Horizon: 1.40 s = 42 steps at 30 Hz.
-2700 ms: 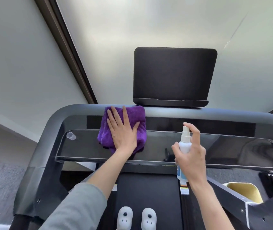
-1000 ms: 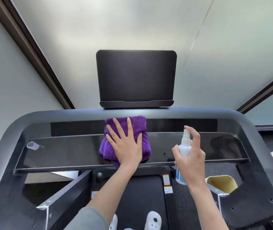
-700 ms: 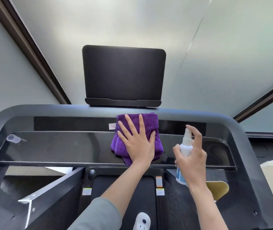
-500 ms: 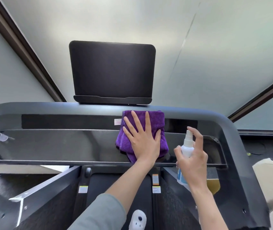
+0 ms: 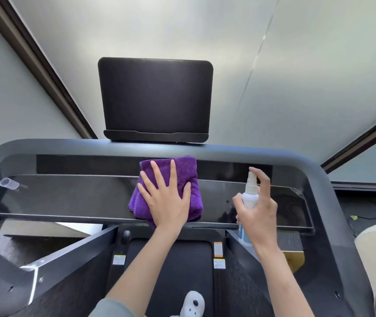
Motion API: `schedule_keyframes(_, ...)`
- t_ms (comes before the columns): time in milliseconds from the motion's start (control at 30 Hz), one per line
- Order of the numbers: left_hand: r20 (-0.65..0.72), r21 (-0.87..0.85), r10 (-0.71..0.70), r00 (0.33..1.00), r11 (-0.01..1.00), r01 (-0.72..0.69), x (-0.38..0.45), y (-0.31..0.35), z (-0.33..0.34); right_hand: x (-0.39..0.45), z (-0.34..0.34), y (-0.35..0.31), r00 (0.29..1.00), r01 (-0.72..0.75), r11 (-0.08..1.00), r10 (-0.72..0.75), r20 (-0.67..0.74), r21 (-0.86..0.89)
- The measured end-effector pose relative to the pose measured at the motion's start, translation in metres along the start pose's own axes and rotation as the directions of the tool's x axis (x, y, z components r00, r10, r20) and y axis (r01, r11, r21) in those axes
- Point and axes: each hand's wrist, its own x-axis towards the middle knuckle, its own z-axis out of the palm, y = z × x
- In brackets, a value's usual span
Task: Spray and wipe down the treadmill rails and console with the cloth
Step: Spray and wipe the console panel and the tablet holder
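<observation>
A folded purple cloth (image 5: 187, 170) lies on the glossy black console panel (image 5: 72, 197) of the treadmill. My left hand (image 5: 166, 197) presses flat on the cloth with fingers spread. My right hand (image 5: 259, 211) grips a small white spray bottle (image 5: 250, 195) upright just right of the cloth, index finger on top of the nozzle. The dark screen (image 5: 156, 99) stands on the grey top rail (image 5: 68, 145) behind the cloth.
A small clear cap (image 5: 9, 184) lies at the panel's far left end. Side rails (image 5: 52, 264) slope down on both sides of the belt (image 5: 189, 266). A white slipper (image 5: 192, 305) shows below. A yellow object (image 5: 294, 259) sits under the right side.
My left hand has slid the cloth rightwards along the console panel, from left of the screen's centre to beneath its right half. My right hand has kept the bottle raised beside it.
</observation>
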Motion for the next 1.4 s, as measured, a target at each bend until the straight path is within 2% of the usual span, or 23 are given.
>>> schedule_keyframes(167, -0.015, -0.044, 0.082, 0.997, 0.996, -0.082, -0.003, 0.046, 0.008, 0.004, -0.007, 0.003, 1.000, -0.006, 1.000, 0.005, -0.027, -0.021)
schedule_keyframes(333, 0.036, -0.068, 0.211, 0.977, 0.976, -0.208, -0.005, 0.096, 0.014, 0.007, -0.031, 0.011, 0.994, -0.043, 0.999, 0.039, -0.106, -0.031)
schedule_keyframes(433, 0.041, -0.133, 0.335, 0.941, 0.935, -0.327, -0.009, 0.128, 0.019, 0.004, -0.047, 0.019, 0.984, -0.081, 0.996, 0.073, -0.159, -0.046)
schedule_keyframes(567, 0.061, -0.178, 0.523, 0.850, 0.844, -0.506, -0.020, 0.175, 0.030, -0.003, -0.070, 0.028, 0.970, -0.093, 0.993, 0.075, -0.231, -0.067)
schedule_keyframes(700, 0.109, -0.210, 0.554, 0.826, 0.825, -0.526, -0.039, 0.210, 0.036, -0.013, -0.091, 0.035, 0.946, -0.120, 0.989, 0.085, -0.313, -0.092)
schedule_keyframes(867, 0.089, -0.219, 0.605, 0.791, 0.787, -0.577, -0.043, 0.202, 0.037, -0.022, -0.093, 0.037, 0.934, -0.143, 0.984, 0.098, -0.342, -0.107)
schedule_keyframes(933, 0.074, -0.255, 0.666, 0.742, 0.732, -0.632, -0.045, 0.190, 0.035, -0.023, -0.086, 0.034, 0.940, -0.139, 0.985, 0.098, -0.326, -0.104)
schedule_keyframes(1033, 0.140, -0.203, 0.734, 0.665, 0.679, -0.706, -0.050, 0.181, 0.037, -0.021, -0.075, 0.025, 0.949, -0.129, 0.988, 0.100, -0.299, -0.080)
schedule_keyframes(1200, 0.227, -0.067, 0.712, 0.665, 0.693, -0.718, -0.047, 0.197, 0.034, -0.013, -0.076, 0.020, 0.947, -0.118, 0.992, 0.100, -0.305, -0.044)
schedule_keyframes(1400, 0.175, -0.219, 0.742, 0.648, 0.671, -0.709, -0.046, 0.195, 0.034, -0.015, -0.097, 0.029, 0.910, -0.164, 0.985, 0.130, -0.393, -0.056)
